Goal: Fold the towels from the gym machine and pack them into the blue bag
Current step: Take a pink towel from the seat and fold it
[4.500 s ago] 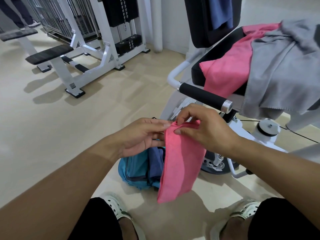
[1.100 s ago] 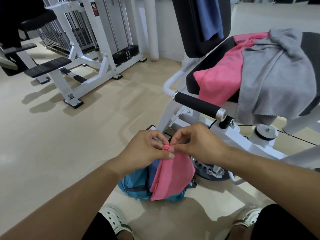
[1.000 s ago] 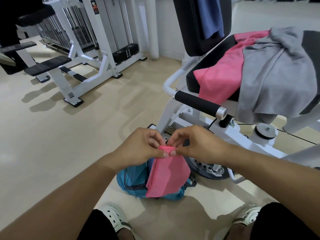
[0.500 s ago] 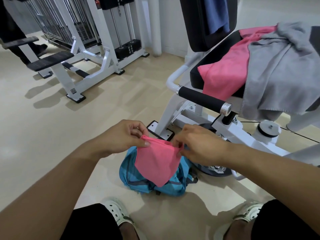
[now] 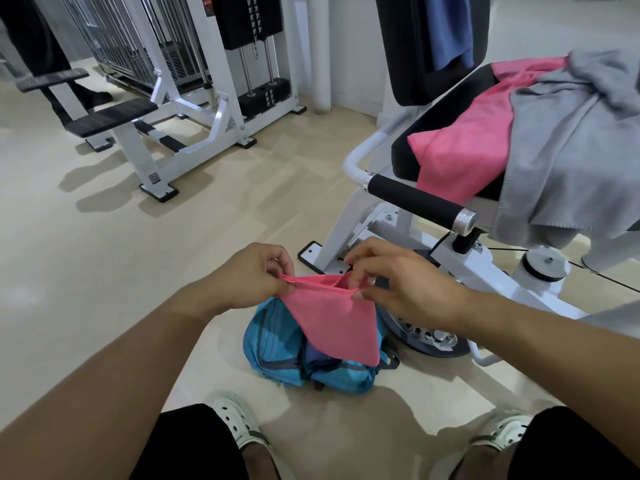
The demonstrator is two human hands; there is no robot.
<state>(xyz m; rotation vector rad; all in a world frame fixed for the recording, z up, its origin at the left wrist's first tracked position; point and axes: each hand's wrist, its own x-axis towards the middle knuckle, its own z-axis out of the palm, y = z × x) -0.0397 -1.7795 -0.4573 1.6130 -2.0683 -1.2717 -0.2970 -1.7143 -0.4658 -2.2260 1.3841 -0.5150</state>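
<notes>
A folded pink towel hangs in the air between my hands. My left hand pinches its top left corner and my right hand pinches its top right corner. Directly below it the blue bag lies on the floor with a dark blue cloth showing in its opening. On the gym machine's black seat at the right lie another pink towel and a grey towel that drapes over the edge. A blue towel hangs over the backrest.
The machine's padded black handle and white frame stand just right of the bag. A white weight machine stands at the back left. My feet in white clogs are near the bag.
The long hanging pink towel got folded shorter. My hands then moved apart, spreading its top edge wide, and lowered it over the bag.
</notes>
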